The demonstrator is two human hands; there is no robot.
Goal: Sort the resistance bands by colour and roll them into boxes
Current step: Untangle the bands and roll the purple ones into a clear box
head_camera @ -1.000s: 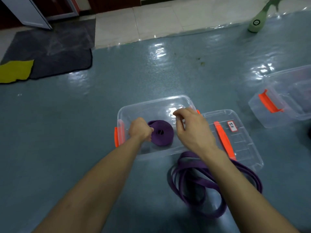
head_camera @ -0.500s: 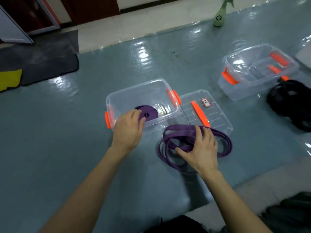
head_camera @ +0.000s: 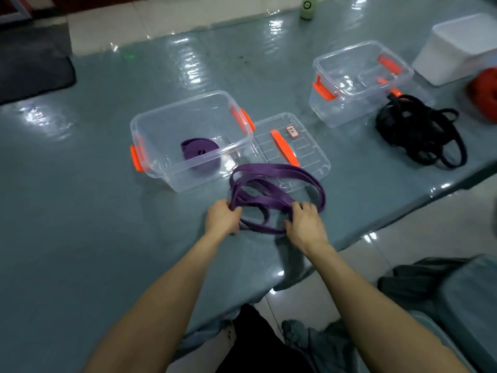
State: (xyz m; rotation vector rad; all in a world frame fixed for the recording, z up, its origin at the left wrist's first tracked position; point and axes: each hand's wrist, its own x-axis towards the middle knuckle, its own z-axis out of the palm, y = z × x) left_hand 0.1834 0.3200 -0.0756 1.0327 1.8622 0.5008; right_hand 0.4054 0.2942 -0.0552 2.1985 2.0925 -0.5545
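Glossy blue-grey sheeting covered the work surface, with pale floor tiles beyond its far edge. Near the middle stood a clear box (head_camera: 161,117), its lid (head_camera: 309,149) lying flat just beside it, and one rolled purple band (head_camera: 200,154) sat on the bottom inside. The loose purple bands (head_camera: 277,173) lay in a tangle of loops in front of the box, their far loops draped over the lid's near edge.

The left grip (head_camera: 222,216) was closed around the bundle's left end, fingers curled about several strands. The right grip (head_camera: 305,224) was curled over the strands at the near right. The tangle ran between the two grips and away from them toward the box.

The step in hand looked to be freeing a single band for rolling. Doing it well would likely have meant separating one loop fully before winding, flattening it so no twist got rolled in, and keeping the coil tight enough to sit beside the first. Black bands (head_camera: 419,133) waited by a second clear box (head_camera: 322,109), well apart.
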